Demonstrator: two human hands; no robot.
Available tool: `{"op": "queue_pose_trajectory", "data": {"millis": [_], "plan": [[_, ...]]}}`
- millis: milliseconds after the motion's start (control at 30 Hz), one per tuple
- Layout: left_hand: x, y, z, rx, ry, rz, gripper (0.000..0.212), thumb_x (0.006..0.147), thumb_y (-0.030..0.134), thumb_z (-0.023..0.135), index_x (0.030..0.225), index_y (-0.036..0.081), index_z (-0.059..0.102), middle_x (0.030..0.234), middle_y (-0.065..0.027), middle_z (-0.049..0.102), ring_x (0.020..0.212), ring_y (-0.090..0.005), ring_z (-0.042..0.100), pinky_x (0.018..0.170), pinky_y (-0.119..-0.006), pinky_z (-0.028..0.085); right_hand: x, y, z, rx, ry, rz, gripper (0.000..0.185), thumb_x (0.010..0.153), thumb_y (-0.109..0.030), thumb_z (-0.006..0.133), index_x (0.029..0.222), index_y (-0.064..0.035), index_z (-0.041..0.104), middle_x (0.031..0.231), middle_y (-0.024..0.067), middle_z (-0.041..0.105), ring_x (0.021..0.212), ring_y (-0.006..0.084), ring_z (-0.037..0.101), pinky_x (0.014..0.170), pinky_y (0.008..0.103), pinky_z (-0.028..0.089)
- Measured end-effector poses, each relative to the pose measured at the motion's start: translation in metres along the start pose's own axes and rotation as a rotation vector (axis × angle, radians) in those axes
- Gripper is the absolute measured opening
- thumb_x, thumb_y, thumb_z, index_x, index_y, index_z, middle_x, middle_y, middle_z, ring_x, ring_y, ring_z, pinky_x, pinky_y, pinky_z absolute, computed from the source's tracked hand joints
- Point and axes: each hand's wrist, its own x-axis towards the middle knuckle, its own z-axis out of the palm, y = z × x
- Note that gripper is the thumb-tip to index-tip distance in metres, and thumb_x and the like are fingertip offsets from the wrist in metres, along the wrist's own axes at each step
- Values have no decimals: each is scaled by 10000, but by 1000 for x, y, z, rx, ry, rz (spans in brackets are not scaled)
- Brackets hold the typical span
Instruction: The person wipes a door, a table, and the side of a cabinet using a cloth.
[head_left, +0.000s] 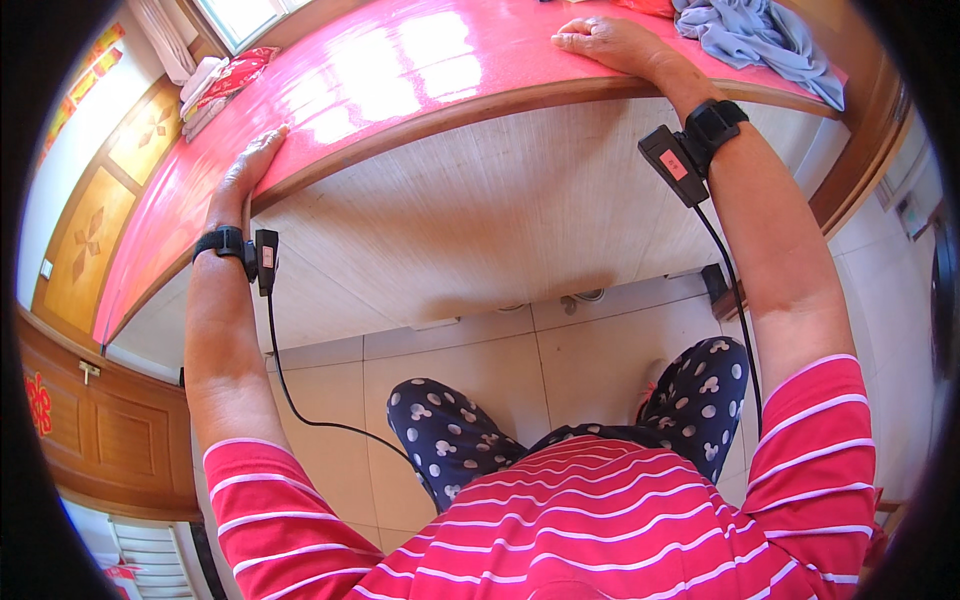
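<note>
A raised platform with a glossy pink cover (517, 67) and a brown wooden edge (450, 114) spans the view in front of me. My left hand (256, 159) rests on the cover at the left, its wrist by the edge, and holds nothing. On the right, my right hand (616, 45) lies on the same cover with its fingers loosely bent and nothing in them. Close to that hand is a crumpled grey-blue cloth (750, 37). Each wrist wears a black strap with a small cabled device, the left device (266, 262) and the right device (673, 166).
Folded textiles (225, 86), one red, lie at the platform's far left. Something red (645, 6) shows at the top edge. Below is a pale front panel (450, 217) above a tiled floor (457, 360). A wooden cabinet (112, 420) stands at left; a wooden post (862, 165) rises at right.
</note>
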Motion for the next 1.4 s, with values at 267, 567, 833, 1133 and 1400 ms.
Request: {"op": "queue_pose_trajectory", "data": {"millis": [267, 567, 833, 1133, 1400], "plan": [[18, 65, 25, -50, -24, -306, 480, 980, 288, 263, 1367, 10, 317, 1445, -87, 298, 1331, -169, 264, 1118, -290, 166, -5, 25, -2, -138, 13, -36, 395, 918, -384, 470, 1122, -74, 607, 1129, 99, 603, 1030, 251, 559, 903, 293, 420], [24, -16, 19, 43, -22, 65, 487, 982, 299, 242, 1362, 7, 325, 1444, -86, 300, 1330, -158, 263, 1116, -272, 160, 1, 35, 3, -631, 40, -474, 294, 914, -197, 403, 1028, -22, 610, 1115, 119, 603, 1034, 228, 573, 902, 318, 434], [14, 24, 12, -72, 73, -34, 524, 964, 378, 317, 1336, 15, 381, 1416, -104, 350, 1315, -182, 299, 1102, -273, 184, 4, 40, -3, -835, 9, -557, 290, 911, -174, 379, 1066, -31, 579, 1150, 96, 584, 1058, 220, 562, 904, 306, 434], [6, 60, 10, -46, 71, -256, 508, 950, 380, 366, 1298, 19, 443, 1375, -123, 409, 1295, -196, 338, 1084, -283, 221, -4, 25, -8, -676, 16, -464, 275, 893, -166, 393, 1047, -43, 584, 1113, 88, 595, 1023, 222, 573, 865, 310, 454], [-4, 86, 13, -121, 67, -258, 458, 970, 301, 345, 1320, 12, 412, 1386, -100, 393, 1278, -168, 347, 1081, -265, 238, 1, 27, -5, -712, -26, -445, 237, 878, -161, 399, 959, -45, 589, 1031, 97, 607, 971, 235, 590, 839, 320, 462]]}}
